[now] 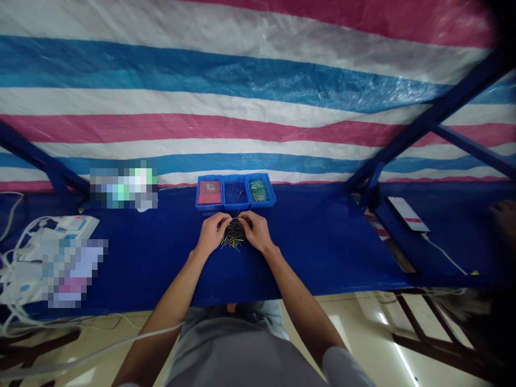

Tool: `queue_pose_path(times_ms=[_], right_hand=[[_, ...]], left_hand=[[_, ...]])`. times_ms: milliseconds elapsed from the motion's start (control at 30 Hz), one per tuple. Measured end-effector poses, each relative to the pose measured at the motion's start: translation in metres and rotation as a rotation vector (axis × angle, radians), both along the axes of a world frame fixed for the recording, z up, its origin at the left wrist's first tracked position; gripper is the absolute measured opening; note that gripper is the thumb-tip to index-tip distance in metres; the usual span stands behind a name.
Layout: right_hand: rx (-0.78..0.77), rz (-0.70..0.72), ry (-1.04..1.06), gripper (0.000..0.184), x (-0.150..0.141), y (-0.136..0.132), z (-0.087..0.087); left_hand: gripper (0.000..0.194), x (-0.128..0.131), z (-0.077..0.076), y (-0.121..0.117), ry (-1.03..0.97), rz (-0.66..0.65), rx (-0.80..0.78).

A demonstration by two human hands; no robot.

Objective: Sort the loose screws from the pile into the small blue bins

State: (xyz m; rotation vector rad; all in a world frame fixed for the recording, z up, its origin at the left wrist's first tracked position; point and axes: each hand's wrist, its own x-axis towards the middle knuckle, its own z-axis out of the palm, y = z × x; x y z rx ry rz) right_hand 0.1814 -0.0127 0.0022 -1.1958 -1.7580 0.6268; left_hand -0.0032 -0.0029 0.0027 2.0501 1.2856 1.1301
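Grey cloth, your top (pixel 237 355), is nearest, w/ pale jeans (pixel 274 317) showing just past it, under the near edge of the blue tabletop (pixel 322 247). Both your forearms reach in over that edge. Pile of thin metal pieces (pixel 233 236) lies on the tabletop btwn your hands, loose ends fanned toward you. Your L hand (pixel 212 231) and R hand (pixel 256 230) sit either side of it, fingertips almost meeting at its far end. Grip: closed on both sides — thumb & fingers of each pinch one end of a single metal piece (pixel 235 218), held crosswise. Can't tell if your fingers also touch the pile.

Well off to your L: white power strip (pixel 83 228) w/ tangled white cables (pixel 12 279). Well off to your R: white phone (pixel 408 213) w/ a cord plugged in, and another person's hand (pixel 506 215), blurred, at the edge of view.

Just beyond your hands, 3 blue bins stand in a row — L bin (pixel 208 207) w/ a red item, mid bin (pixel 236 206) w/ a few metal pieces, R bin (pixel 264 204) w/ greenish packets. Behind: striped plastic sheet (pixel 258 64).
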Motion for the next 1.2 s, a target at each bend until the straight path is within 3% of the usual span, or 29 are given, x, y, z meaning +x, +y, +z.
queue_pose_path(times_ms=[867, 1200], right_hand=[[0.041, 0.041, -0.011, 0.022, 0.0007, 0.0024, -0.0012], [0.039, -0.001, -0.096, 0.035, 0.0014, 0.0008, -0.0014]], left_hand=[[0.024, -0.0008, -0.0018, 0.0004, -0.008, -0.007, 0.019], [0.023, 0.0006, 0.0005, -0.0007, -0.011, -0.010, 0.018]])
